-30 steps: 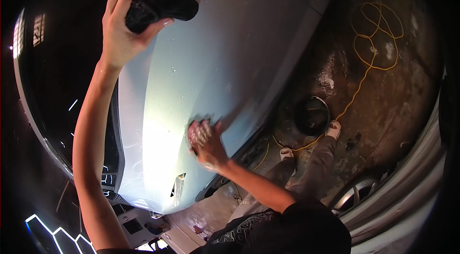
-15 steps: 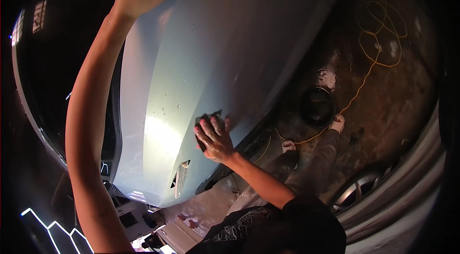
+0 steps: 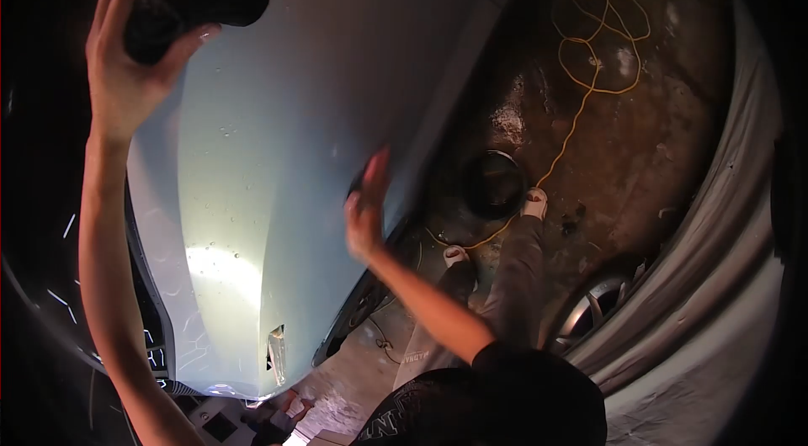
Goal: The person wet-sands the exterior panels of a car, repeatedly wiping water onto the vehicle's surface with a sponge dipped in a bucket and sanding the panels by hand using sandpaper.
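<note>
A pale grey car body panel (image 3: pixel 320 92), dotted with water drops, spans the middle of the head view. Raised at the upper left, my left hand (image 3: pixel 135 50) is wrapped round a black, rounded bundle (image 3: pixel 198 4); whether it is cloth or sponge I cannot tell. Smeared by motion, my right hand (image 3: pixel 369 215) is over the panel's lower right side. A dark flat pad (image 3: pixel 357 185) shows in part at its fingers, its kind unclear. Toward the panel's lower end there is a narrow slot (image 3: pixel 276 353).
On the wet floor (image 3: pixel 656 151) stands a black round bucket (image 3: pixel 494 185) near my feet. A yellow cord (image 3: pixel 581 114) runs past them in loops. A draped grey sheet (image 3: pixel 673 294) hangs at the right beside a wheel (image 3: pixel 593 307).
The view has shifted, bringing the black bundle in my left hand more fully into sight. My right hand has turned edge-on, its fingers no longer spread flat over the dark pad.
</note>
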A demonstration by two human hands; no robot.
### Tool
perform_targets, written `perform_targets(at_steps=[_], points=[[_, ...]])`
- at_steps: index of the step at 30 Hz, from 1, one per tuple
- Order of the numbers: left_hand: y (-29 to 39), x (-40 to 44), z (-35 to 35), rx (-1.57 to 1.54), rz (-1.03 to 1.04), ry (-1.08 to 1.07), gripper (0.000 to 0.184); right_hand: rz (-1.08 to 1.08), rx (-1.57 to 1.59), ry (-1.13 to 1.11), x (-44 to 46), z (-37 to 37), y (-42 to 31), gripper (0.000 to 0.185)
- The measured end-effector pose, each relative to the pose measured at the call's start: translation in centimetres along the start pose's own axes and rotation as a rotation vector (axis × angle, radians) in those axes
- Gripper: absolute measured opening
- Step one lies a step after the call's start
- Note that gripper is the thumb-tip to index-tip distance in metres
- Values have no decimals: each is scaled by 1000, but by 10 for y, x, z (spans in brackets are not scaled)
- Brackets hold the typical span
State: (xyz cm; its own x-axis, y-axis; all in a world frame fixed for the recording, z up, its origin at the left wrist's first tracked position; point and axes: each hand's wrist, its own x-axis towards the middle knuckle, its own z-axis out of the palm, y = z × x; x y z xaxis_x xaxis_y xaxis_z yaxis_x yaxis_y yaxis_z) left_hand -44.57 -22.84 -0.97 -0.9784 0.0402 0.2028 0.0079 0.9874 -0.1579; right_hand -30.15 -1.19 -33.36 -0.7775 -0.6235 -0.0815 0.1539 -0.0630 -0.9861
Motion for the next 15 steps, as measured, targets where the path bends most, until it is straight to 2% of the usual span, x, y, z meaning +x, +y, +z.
perform_targets(at_steps=[1, 2, 6, 7, 9, 10, 11, 12, 14, 15], points=[[-9, -6, -1, 21, 9, -11, 57, 144, 147, 100, 65, -11, 33, 78], [-15, -9, -3, 46, 21, -25, 58, 281, 270, 73, 128, -39, 64, 76], [-5, -6, 2, 26, -48, -2, 57, 154, 36, -47, 71, -40, 98, 76], [-3, -6, 3, 12, -60, 0, 53, 113, -35, -74, 40, -39, 105, 76], [-2, -6, 3, 32, -48, 16, 52, 302, 169, -418, -91, -48, 100, 76], [0, -4, 5, 50, -39, 39, 50, 262, 160, -537, -149, -58, 119, 71], [3, -3, 7, 34, -61, 76, 46, 608, 170, -706, -191, -78, 138, 59], [9, 0, 10, 37, -53, 93, 46, 760, 202, -619, -209, -100, 154, 54], [37, 14, 31, 218, -306, 218, 43, 939, 151, -432, -215, -149, 180, 54], [70, 37, 32, 59, -610, 150, 42, 960, 56, -343, -201, -178, 197, 58]])
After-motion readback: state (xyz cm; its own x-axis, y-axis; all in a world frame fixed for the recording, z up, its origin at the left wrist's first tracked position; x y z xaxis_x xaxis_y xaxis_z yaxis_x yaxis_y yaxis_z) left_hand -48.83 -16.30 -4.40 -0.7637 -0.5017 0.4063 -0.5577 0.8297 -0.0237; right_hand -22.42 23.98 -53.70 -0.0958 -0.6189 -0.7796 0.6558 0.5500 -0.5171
